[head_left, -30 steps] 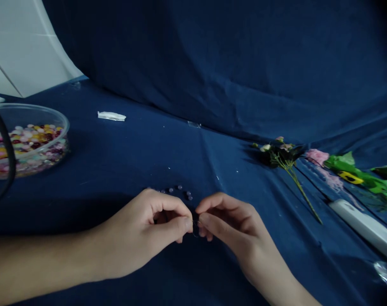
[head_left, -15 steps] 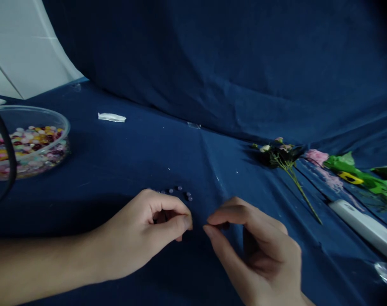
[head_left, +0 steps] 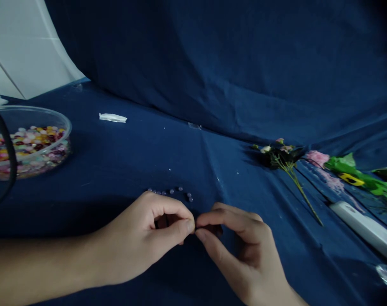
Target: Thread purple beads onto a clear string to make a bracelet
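Note:
My left hand (head_left: pixel 148 238) rests low on the dark blue cloth (head_left: pixel 123 161), thumb and forefinger pinched together on something too small to make out. My right hand (head_left: pixel 241 250) meets it from the right, its thumb and forefinger also pinched, the fingertips of both hands touching. Just beyond the fingers a short row of small purple beads (head_left: pixel 177 193) lies on the cloth.
A clear bowl (head_left: pixel 64 127) of mixed coloured beads stands at the left. A white scrap (head_left: pixel 113 117) lies farther back. At the right lie artificial flowers (head_left: pixel 284 155), green leaves (head_left: pixel 362 176) and a white tool (head_left: pixel 362 225). A blue backdrop rises behind.
My right hand drew away to the right and turned palm-up half a second ago, then came back so its pinched fingertips touch the left hand's again. The left hand has barely moved.

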Tool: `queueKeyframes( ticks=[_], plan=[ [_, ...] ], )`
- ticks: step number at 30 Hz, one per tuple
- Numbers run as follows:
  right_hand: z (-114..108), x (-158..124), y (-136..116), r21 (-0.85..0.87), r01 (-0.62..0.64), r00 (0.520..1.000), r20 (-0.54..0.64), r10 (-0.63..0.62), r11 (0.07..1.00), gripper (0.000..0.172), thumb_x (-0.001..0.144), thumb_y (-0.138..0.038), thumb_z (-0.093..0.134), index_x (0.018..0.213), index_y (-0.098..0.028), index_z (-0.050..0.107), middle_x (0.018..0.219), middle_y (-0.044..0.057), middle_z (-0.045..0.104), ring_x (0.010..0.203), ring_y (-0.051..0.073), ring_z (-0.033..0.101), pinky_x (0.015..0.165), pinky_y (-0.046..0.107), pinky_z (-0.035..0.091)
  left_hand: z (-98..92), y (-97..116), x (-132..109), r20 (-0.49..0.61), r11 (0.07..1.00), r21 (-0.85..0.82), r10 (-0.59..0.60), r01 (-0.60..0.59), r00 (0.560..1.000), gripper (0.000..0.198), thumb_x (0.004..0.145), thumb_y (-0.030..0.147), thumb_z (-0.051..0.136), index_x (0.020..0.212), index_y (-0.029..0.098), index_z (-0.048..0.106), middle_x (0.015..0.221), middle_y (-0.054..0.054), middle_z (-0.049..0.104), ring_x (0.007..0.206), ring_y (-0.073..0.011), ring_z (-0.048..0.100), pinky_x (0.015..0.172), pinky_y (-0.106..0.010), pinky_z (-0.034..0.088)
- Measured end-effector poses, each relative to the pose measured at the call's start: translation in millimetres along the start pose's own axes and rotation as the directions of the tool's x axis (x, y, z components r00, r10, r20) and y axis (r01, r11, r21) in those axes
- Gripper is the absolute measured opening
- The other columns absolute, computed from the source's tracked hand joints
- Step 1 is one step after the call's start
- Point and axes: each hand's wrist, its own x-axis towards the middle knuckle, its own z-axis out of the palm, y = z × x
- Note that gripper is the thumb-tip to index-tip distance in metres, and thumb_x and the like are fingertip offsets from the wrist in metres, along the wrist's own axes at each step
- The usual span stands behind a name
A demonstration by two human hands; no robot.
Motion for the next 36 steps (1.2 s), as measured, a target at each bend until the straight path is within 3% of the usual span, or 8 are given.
queueKeyframes(
  ticks=[6, 19, 26, 32, 36],
  plan=[
    [1, -2, 1, 0.041, -0.045, 0.999, -0.014, 0.046, 0.998, 0.014, 0.087, -0.011, 0.068, 0.080, -0.022, 0.072, 0.065, -0.004, 0.066, 0.057, 0.009, 0.060, 0.054, 0.019, 0.046, 0.7, -2, 0, -0.004, 0.997, 0.049, 0.061, -0.061, 0.998, 0.029, 0.096, 0.026, 0.055, 0.069, 0.018, 0.060, 0.060, 0.004, 0.047, 0.058, -0.0102, 0.041, 0.052, -0.023, 0.032],
    [-7, 2, 3, 0.075, -0.105, 0.992, -0.056, 0.109, 0.992, 0.016, 0.085, -0.012, 0.063, 0.073, -0.021, 0.068, 0.064, -0.005, 0.061, 0.057, 0.009, 0.054, 0.053, 0.019, 0.042, 2.5, -2, 0, -0.029, 0.999, 0.045, 0.019, -0.018, 0.999, 0.028, 0.097, 0.034, 0.057, 0.076, 0.019, 0.067, 0.067, 0.001, 0.060, 0.063, -0.0123, 0.051, 0.055, -0.023, 0.038],
    [-4, 1, 4, 0.003, -0.062, 0.998, 0.000, 0.062, 0.998, 0.013, 0.087, -0.013, 0.066, 0.083, -0.024, 0.073, 0.067, -0.003, 0.068, 0.060, 0.011, 0.062, 0.055, 0.021, 0.046, 1.2, -3, 0, -0.029, 0.999, 0.024, 0.039, -0.038, 0.999, 0.030, 0.098, 0.030, 0.055, 0.071, 0.018, 0.062, 0.059, 0.005, 0.049, 0.054, -0.0089, 0.042, 0.049, -0.021, 0.033],
    [-9, -4, 5, -0.013, 0.002, 0.990, -0.144, -0.004, 1.000, 0.016, 0.087, -0.010, 0.065, 0.084, -0.025, 0.067, 0.069, -0.005, 0.065, 0.062, 0.010, 0.059, 0.058, 0.020, 0.046, 1.7, -4, -1, -0.059, 0.999, 0.032, 0.016, -0.014, 0.998, 0.028, 0.098, 0.032, 0.056, 0.074, 0.019, 0.064, 0.064, 0.003, 0.054, 0.058, -0.0103, 0.045, 0.050, -0.022, 0.034],
    [-9, -8, 2, -0.028, 0.073, 0.994, -0.084, -0.075, 0.997, 0.016, 0.086, -0.009, 0.065, 0.091, -0.023, 0.069, 0.073, -0.004, 0.066, 0.063, 0.010, 0.061, 0.060, 0.022, 0.049, 2.0, -3, 0, -0.049, 1.000, 0.015, 0.016, -0.015, 0.999, 0.028, 0.097, 0.028, 0.055, 0.073, 0.019, 0.063, 0.061, 0.004, 0.051, 0.057, -0.0099, 0.044, 0.050, -0.022, 0.034]
  ],
)
